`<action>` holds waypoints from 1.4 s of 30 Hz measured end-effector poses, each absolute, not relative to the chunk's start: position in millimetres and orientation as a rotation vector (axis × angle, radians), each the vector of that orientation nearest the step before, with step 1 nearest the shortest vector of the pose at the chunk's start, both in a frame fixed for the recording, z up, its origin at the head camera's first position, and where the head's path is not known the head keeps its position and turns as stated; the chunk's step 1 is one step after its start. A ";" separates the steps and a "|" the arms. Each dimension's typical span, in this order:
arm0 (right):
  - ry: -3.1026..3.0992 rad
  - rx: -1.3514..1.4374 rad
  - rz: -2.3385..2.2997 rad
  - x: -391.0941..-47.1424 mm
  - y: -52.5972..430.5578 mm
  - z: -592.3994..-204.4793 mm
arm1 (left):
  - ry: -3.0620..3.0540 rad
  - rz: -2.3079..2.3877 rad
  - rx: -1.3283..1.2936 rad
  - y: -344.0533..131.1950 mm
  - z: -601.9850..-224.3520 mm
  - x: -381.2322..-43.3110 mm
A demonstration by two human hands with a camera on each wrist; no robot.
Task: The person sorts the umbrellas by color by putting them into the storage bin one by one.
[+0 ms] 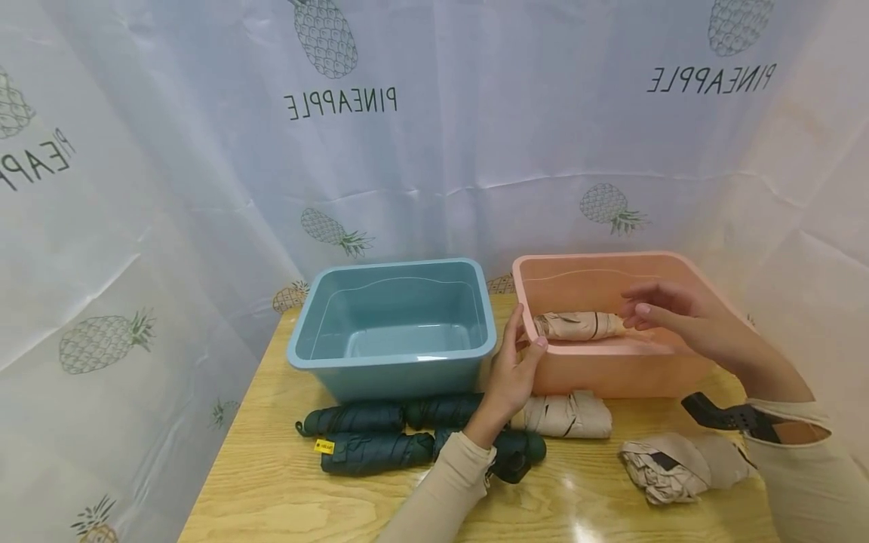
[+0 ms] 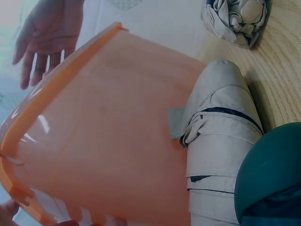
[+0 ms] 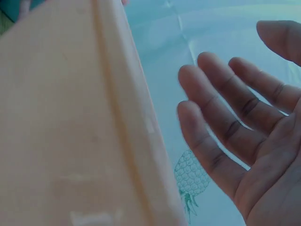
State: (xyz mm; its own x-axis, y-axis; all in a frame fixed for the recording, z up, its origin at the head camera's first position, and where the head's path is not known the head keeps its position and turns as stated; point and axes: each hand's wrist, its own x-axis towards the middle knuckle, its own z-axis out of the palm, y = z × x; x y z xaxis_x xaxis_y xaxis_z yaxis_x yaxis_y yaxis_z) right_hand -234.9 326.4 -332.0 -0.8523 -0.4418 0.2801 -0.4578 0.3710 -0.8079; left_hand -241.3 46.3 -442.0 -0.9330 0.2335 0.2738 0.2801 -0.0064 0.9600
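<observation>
My left hand (image 1: pixel 511 377) gripped orange bin (image 1: pixel 624 375); right hand (image 1: pixel 679 313) empty, relaxed. Probably mid-loading; next likely needed outside beige roll (image 1: pixel 570 416) grasped.

A person in cream sleeves (image 1: pixel 437 486) extends both arms (image 1: pixel 808 483) forward, the left hand (image 1: pixel 511 373) angled away from the body with thumb and fingers set in a grip, while the right hand (image 1: pixel 672 313) hovers, its fingers (image 3: pixel 223 113) loosely extended and slightly spread, thumb apart, palm facing inward.
</observation>
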 end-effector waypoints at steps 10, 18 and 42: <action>-2.442 0.941 1.680 -185.3 329.7 -359.4 | -2.196 -2.123 -0.544 46.8 -441.1 -242.0; -2.777 0.814 1.438 -167.3 327.8 -394.8 | -2.194 -2.134 -0.537 45.4 -441.2 -242.4; -3.009 0.577 1.039 -174.6 289.8 -454.9 | -2.195 -2.124 -0.569 46.4 -440.6 -239.5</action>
